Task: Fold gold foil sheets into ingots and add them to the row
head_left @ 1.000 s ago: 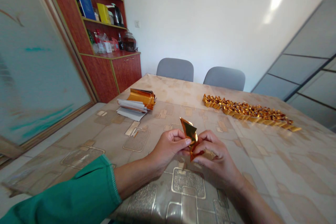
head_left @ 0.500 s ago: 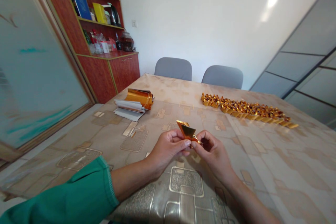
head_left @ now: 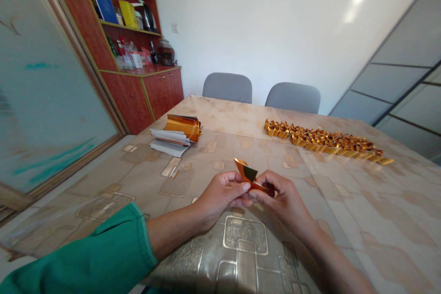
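A partly folded piece of gold foil paper is held above the near part of the table, one pointed flap standing up. My left hand pinches it from the left, thumb on the near side. On the right, my right hand grips its lower right end between thumb and bent fingers. The two thumbs nearly meet at the bottom of the fold. Part of the paper is hidden behind the fingers.
A stack of gold foil sheets with grey-white backs lies at the left. Rows of folded gold foil pieces stand at the right. Beyond the patterned table are two grey chairs and a red-brown cabinet.
My right thumb has shifted left and lower along the fold, and the right fingers have moved a little over the paper. The foil's angle has changed slightly; both hands keep hold.
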Demonstrator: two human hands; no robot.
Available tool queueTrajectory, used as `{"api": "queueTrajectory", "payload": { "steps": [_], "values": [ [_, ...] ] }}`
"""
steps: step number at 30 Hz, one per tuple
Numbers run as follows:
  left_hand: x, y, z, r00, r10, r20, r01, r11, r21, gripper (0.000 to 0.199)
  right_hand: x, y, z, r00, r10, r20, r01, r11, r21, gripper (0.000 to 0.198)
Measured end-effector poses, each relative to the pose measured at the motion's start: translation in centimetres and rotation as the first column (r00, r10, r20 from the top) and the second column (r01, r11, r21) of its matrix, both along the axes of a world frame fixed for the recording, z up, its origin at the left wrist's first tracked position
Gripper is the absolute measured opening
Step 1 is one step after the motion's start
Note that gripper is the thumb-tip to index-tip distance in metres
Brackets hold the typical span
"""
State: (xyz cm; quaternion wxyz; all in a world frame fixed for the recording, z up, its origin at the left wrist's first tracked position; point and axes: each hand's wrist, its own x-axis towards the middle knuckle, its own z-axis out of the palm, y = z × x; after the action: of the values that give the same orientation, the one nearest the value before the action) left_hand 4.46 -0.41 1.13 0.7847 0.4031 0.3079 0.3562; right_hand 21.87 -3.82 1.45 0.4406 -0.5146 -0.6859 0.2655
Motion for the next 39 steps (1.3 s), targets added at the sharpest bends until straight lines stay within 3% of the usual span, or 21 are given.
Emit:
{"api": "queueTrajectory", "payload": {
  "steps": [6, 10, 15, 23, 30, 34, 39],
  "values": [
    [0.0, 0.0, 0.0, 1.000, 0.022, -0.005, -0.022, 1.000, -0.018, 0.032, 0.0, -0.2, 0.4, 0.993, 0.081, -0.082, -0.083, 0.996, -0.026, 0.024],
    [0.0, 0.1, -0.2, 1.000, 0.028, -0.005, -0.028, 1.000, -0.013, 0.037, -0.1, -0.2, 0.3, 0.999, 0.033, -0.040, -0.034, 0.999, -0.016, 0.025],
    [0.2, 0.0, 0.0, 1.000, -0.006, -0.007, 0.006, 1.000, 0.029, 0.026, -0.2, 0.0, -0.1, 0.998, -0.011, -0.054, 0.010, 1.000, -0.015, 0.011],
    [0.2, -0.1, -0.6, 1.000, -0.005, -0.018, 0.005, 1.000, 0.009, 0.027, -0.5, -0.1, -0.9, 1.000, -0.008, -0.030, 0.009, 1.000, 0.013, 0.017],
    [-0.1, 0.4, -0.3, 0.997, 0.045, 0.066, -0.039, 0.995, -0.096, 0.026, -0.5, -0.2, -0.2, 0.943, 0.014, -0.333, -0.047, 0.995, -0.091, 0.022],
    [-0.2, 0.5, -0.4, 0.992, 0.070, 0.109, -0.056, 0.990, -0.128, 0.028, -0.1, -0.1, -0.1, 0.940, -0.018, -0.341, -0.015, 0.995, -0.095, 0.024],
    [-0.1, 0.3, -0.3, 0.996, 0.069, 0.050, -0.071, 0.997, 0.027, 0.027, -0.4, -0.2, -0.5, 0.939, -0.004, -0.345, -0.035, 0.994, -0.104, 0.021]
  ]
}}
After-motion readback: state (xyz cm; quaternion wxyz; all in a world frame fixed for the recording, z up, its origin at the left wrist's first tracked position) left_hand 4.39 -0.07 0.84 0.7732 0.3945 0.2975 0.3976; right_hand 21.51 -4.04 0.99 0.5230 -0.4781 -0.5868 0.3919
